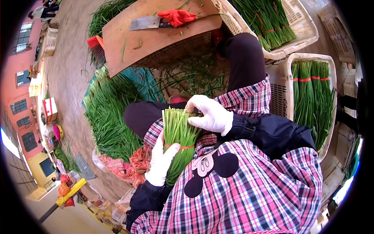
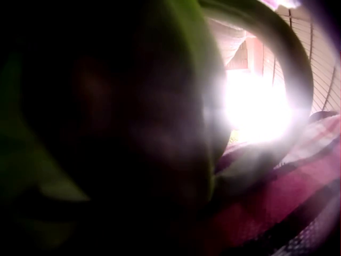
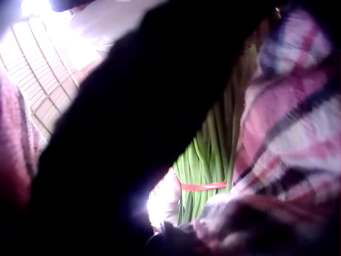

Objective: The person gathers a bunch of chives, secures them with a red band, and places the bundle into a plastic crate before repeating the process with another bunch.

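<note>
A bunch of garlic chives [image 1: 180, 130], tied with a red band [image 1: 183, 147], stands over the person's lap with its cut ends up. The white-gloved left hand [image 1: 160, 160] grips the bunch at the band, thumb across the front. At the upper right of the bunch, the white-gloved right hand [image 1: 210, 115] pinches its edge near the cut ends with curled fingers and thumb. In the right wrist view, the banded chives [image 3: 205, 160] show beside a dark blocking shape, with part of a white glove [image 3: 166, 200] against them. Dark, blurred shapes and a bright glare fill most of the left wrist view.
A large heap of loose chives [image 1: 113, 117] lies at the left on a teal sheet [image 1: 146, 84]. Ahead, a board [image 1: 156, 43] bears a cleaver [image 1: 145, 23] and a red cloth [image 1: 177, 17]. White crates [image 1: 290, 91] of banded bunches stand at the right.
</note>
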Action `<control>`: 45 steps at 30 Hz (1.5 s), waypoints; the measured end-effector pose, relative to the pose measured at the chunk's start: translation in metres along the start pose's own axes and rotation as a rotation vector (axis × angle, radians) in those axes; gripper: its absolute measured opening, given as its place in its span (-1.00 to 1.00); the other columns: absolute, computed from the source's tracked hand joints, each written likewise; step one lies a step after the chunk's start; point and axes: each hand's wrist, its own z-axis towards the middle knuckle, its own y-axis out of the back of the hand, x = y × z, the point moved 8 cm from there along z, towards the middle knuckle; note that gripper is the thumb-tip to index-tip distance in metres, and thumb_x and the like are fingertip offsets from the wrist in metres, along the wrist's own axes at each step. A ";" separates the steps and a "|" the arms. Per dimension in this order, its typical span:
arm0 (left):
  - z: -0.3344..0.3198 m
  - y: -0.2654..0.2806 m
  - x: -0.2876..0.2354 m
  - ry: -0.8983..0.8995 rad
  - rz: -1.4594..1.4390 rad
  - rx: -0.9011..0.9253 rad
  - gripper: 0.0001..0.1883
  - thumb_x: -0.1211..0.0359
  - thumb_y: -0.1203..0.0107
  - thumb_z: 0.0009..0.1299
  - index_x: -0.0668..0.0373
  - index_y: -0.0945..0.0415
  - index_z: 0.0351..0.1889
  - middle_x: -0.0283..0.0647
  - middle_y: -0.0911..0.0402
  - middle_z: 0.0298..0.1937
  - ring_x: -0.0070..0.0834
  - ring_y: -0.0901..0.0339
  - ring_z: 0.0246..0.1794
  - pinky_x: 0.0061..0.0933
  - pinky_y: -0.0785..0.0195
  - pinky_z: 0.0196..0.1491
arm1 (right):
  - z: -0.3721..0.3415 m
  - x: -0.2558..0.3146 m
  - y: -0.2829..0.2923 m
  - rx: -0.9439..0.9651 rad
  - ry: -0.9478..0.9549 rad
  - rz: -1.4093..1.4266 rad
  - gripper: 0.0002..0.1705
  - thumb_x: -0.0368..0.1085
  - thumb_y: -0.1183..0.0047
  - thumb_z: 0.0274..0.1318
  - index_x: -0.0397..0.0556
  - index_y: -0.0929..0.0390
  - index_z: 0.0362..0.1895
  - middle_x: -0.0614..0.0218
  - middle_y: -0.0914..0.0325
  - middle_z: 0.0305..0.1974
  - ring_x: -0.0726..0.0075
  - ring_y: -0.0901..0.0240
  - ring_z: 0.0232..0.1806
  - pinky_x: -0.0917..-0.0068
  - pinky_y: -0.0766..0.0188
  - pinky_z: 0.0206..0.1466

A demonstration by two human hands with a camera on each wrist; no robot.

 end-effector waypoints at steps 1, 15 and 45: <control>-0.001 -0.001 -0.003 0.007 0.008 0.006 -0.23 0.27 -0.22 0.33 0.31 -0.10 0.43 -0.14 -0.36 0.31 -0.40 -0.34 0.28 -0.36 -0.14 0.35 | 0.003 0.007 0.002 0.005 0.034 -0.068 -0.72 -0.23 -0.21 -0.11 -0.10 -0.50 -0.32 0.14 -0.50 -0.33 -0.02 -0.46 -0.18 0.21 -0.41 -0.06; 0.003 0.008 0.008 0.001 -0.001 0.002 -0.27 0.29 -0.21 0.33 0.32 -0.14 0.41 -0.15 -0.38 0.30 -0.42 -0.35 0.27 -0.37 -0.16 0.34 | 0.000 -0.011 0.012 0.084 -0.110 0.194 -0.72 -0.23 -0.20 0.05 -0.12 -0.61 -0.17 0.27 -0.61 -0.22 0.37 -0.54 -0.17 0.43 -0.46 -0.08; 0.010 0.032 0.023 0.058 -0.335 0.249 -0.12 0.08 -0.35 0.22 0.29 -0.19 0.40 -0.15 -0.44 0.28 -0.35 -0.43 0.23 -0.28 -0.23 0.32 | 0.012 0.098 0.018 0.256 0.897 -0.287 -0.38 -0.06 -0.12 0.11 0.07 -0.39 0.26 0.01 -0.56 -0.03 -0.01 -0.54 -0.01 0.23 -0.48 0.06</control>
